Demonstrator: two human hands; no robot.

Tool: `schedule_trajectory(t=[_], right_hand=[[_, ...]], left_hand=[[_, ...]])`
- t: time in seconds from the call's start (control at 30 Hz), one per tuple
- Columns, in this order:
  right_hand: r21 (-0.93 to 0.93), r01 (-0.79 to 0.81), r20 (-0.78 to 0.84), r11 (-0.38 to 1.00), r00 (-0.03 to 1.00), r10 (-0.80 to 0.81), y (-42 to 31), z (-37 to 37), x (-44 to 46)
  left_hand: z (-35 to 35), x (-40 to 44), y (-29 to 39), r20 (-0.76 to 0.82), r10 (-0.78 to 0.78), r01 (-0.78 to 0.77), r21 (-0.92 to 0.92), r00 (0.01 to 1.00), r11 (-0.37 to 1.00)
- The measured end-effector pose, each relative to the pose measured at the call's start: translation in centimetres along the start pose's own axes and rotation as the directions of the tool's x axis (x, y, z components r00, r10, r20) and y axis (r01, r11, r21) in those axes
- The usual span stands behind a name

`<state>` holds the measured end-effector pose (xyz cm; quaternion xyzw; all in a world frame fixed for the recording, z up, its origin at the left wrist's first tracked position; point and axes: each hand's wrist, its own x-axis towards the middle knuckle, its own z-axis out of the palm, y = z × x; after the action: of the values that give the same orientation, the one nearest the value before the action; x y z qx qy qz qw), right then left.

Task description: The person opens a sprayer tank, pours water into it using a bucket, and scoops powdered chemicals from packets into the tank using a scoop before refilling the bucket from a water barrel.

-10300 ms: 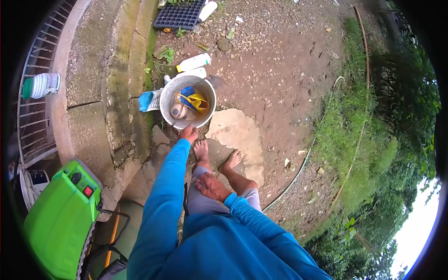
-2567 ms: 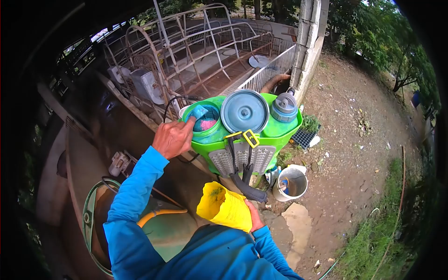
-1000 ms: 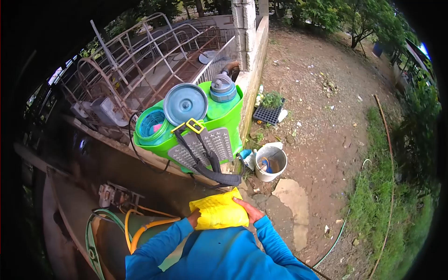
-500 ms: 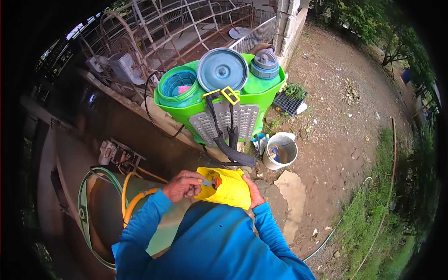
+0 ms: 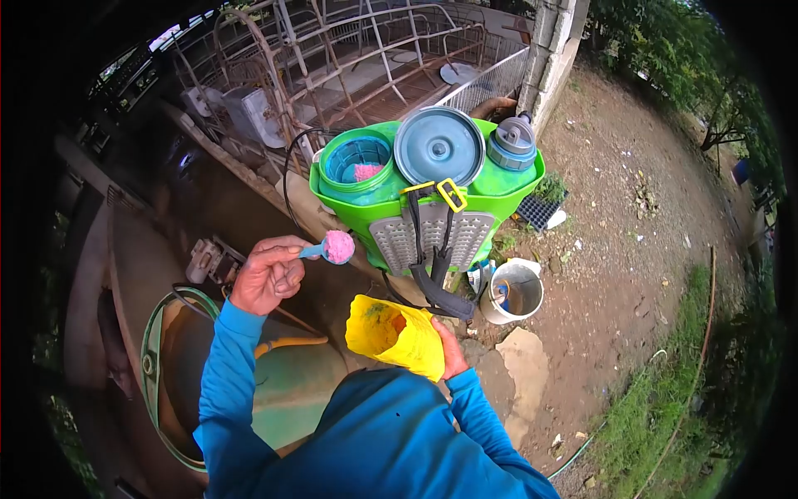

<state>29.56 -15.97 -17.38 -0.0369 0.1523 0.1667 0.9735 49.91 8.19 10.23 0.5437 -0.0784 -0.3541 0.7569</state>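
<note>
Between the fingers of my left hand (image 5: 268,279) is the handle of a small blue scoop (image 5: 314,250), heaped with pink powder (image 5: 339,246). My right hand (image 5: 451,349) grips the yellow bag (image 5: 407,345) from its right side; the bag's mouth faces left, with orange-brown staining inside. In front stands a green backpack sprayer (image 5: 349,212). Its tank opening (image 5: 356,160) at the left is uncovered, and something pink shows inside. A round blue-grey lid (image 5: 439,145) lies on top of the sprayer. The scoop is in the air, below and left of that opening.
Black straps (image 5: 439,287) hang down the sprayer's front. A white bucket (image 5: 514,291) stands at its lower right, near a black seedling tray (image 5: 540,212). Left are a green drum (image 5: 291,407), a hose and a small machine (image 5: 213,261). Metal pens (image 5: 332,66) stand behind.
My left hand has drawn the scoop out of the yellow bag and raised it up and left, now carrying pink powder. My right hand still holds the bag. The view has shifted slightly.
</note>
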Motion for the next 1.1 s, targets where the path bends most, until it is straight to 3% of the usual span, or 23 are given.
schedule_trajectory(t=[0.07, 0.1, 0.2, 0.27, 0.3, 0.33, 0.4, 0.63, 0.73, 0.8, 0.83, 0.87, 0.93, 1.0, 1.07, 1.1], right_hand=[[0.039, -0.007, 0.008, 0.999, 1.0, 0.006, 0.1, -0.1, 0.1], [0.05, -0.011, 0.016, 0.999, 1.0, 0.011, 0.1, 0.0, 0.1], [0.061, -0.007, -0.003, 0.998, 1.0, 0.007, 0.3, 0.1, 0.1], [0.047, 0.016, -0.017, 0.999, 1.0, -0.015, 0.5, 0.0, 0.1], [0.062, 0.011, -0.003, 0.998, 1.0, -0.011, 0.5, -0.2, 0.1], [0.076, 0.008, 0.011, 0.997, 1.0, -0.009, 0.6, -0.4, 0.0], [0.085, 0.036, 0.02, 0.996, 0.999, -0.037, 0.6, -0.8, -0.1], [0.106, 0.087, -0.006, 0.991, 0.996, -0.087, 0.1, -1.0, -0.9], [0.104, 0.096, 0.021, 0.99, 0.995, -0.099, -0.4, -0.8, -0.7], [0.061, 0.144, 0.004, 0.988, 0.989, -0.145, -0.6, -0.5, -0.5], [0.019, 0.191, -0.012, 0.981, 0.982, -0.191, -0.7, -0.3, -0.4], [0.027, 0.189, -0.023, 0.982, 0.982, -0.188, -0.7, -0.3, -0.4], [0.053, 0.2, 0.057, 0.978, 0.978, -0.202, -1.1, -0.1, -0.4], [0.062, 0.224, 0.038, 0.973, 0.973, -0.227, -1.1, 0.5, -0.6], [0.015, 0.27, 0.059, 0.963, 0.961, -0.271, -1.3, 1.6, -0.9], [-0.014, 0.294, 0.045, 0.956, 0.955, -0.293, -1.2, 1.6, -1.0]], left_hand=[[-0.1, 1.3, 3.0, 0.069, 0.122, -0.127, 0.066, 0.99, 0.99], [0.4, 2.1, 4.2, 0.023, 0.208, -0.209, 0.145, 0.978, 0.967], [2.9, 4.9, 6.8, -0.017, 0.429, -0.341, 0.579, 0.903, 0.74], [3.8, 7.6, 5.9, 0.234, 0.66, -0.38, 0.921, 0.714, 0.084], [4.2, 8.8, 4.8, 0.456, 0.681, -0.404, 0.88, 0.573, -0.249], [3.8, 9.2, 4.7, 0.58, 0.474, -0.302, 0.785, 0.662, -0.541], [3.2, 10.3, 3.6, 0.631, 0.471, -0.296, 0.74, 0.616, -0.604], [2.3, 9.3, 4.0, 0.682, 0.468, -0.299, 0.695, 0.562, -0.654], [2.3, 8.8, 3.9, 0.67, 0.536, -0.315, 0.728, 0.513, -0.609], [3.0, 8.2, 4.0, 0.558, 0.702, -0.421, 0.82, 0.442, -0.387], [3.8, 7.1, 4.0, 0.412, 0.74, -0.433, 0.883, 0.532, -0.181], [4.3, 5.8, 4.3, 0.408, 0.734, -0.432, 0.885, 0.543, -0.173], [5.2, 3.2, 4.9, 0.13, 0.507, -0.371, 0.832, 0.852, 0.411], [5.8, 1.1, 4.6, 0.216, 0.408, -0.405, 0.787, 0.887, 0.465], [6.7, -0.6, 3.8, 0.36, 0.142, -0.381, 0.782, 0.922, 0.494], [7.0, -0.8, 2.7, 0.436, 0.094, -0.428, 0.778, 0.895, 0.46]])
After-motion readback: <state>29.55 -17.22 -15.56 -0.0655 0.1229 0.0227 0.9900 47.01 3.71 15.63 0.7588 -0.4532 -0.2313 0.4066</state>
